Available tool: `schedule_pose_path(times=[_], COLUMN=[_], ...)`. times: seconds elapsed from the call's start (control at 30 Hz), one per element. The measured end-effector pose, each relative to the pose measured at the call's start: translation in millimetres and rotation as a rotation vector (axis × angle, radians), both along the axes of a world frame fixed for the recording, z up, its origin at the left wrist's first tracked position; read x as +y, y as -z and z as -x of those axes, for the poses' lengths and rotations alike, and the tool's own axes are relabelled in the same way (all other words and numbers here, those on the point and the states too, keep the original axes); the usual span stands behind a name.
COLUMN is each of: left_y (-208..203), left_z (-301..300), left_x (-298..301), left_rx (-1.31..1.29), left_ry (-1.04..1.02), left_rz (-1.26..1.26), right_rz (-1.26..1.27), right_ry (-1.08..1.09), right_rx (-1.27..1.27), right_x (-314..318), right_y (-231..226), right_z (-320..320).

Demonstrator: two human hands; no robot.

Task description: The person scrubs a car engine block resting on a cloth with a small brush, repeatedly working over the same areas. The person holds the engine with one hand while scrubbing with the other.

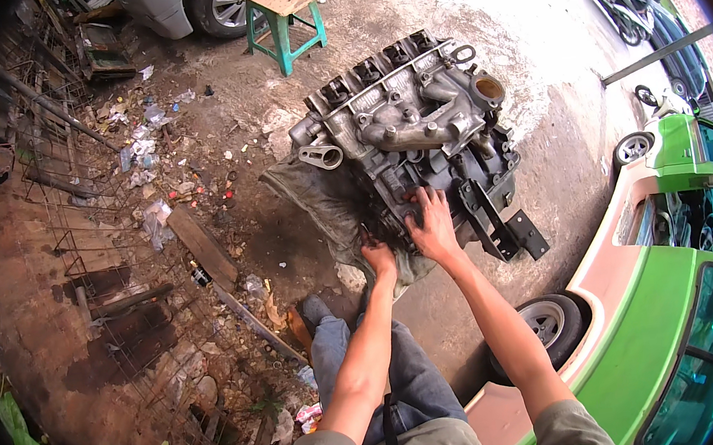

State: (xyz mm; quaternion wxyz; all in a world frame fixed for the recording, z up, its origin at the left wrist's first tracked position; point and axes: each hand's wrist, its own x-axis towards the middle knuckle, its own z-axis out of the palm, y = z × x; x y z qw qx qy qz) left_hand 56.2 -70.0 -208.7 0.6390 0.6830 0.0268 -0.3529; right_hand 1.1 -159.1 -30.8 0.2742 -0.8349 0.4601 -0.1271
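- Right hand (434, 230): laid flat, fingers spread, on the near face of the engine (412, 130); nothing is gripped; steady bracing pressure is judged best here.
- Left hand (378, 259): closed at the near-left corner; its contents cannot be told.
- Engine: grey, oily, pale manifold uppermost; set on a rag (320, 205) on concrete, left of a green car (648, 348).

Grimy grey engine block (416, 129) on dirty cloth (319, 200)
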Motion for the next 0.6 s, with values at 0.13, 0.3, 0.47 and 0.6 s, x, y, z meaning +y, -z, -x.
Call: schedule_pose_path(times=[0.13,0.3,0.47,0.6], left_y=[-35.9,-94.6,-132.0,-156.4], left_z=[-23.6,-39.4,-47.3,-51.8], left_x=[15.0,52.2,113.1,159.2], left_rx=[0.124,0.102,-0.068,0.012], left_ry=[0.026,0.088,0.315,0.401], left_rz=[0.032,0.104,0.175,0.216], right_rz=[-0.019,0.028,0.035,-0.034], right_ry=[0.000,0.063,0.076,0.146], right_rx=[-0.056,-0.063,-0.123,-0.159], right_x=[2.7,25.7,73.2,134.1], right_y=[-1.6,-11.6,-37.8,-64.3], right_z=[4.0,13.2,33.6,58.8])
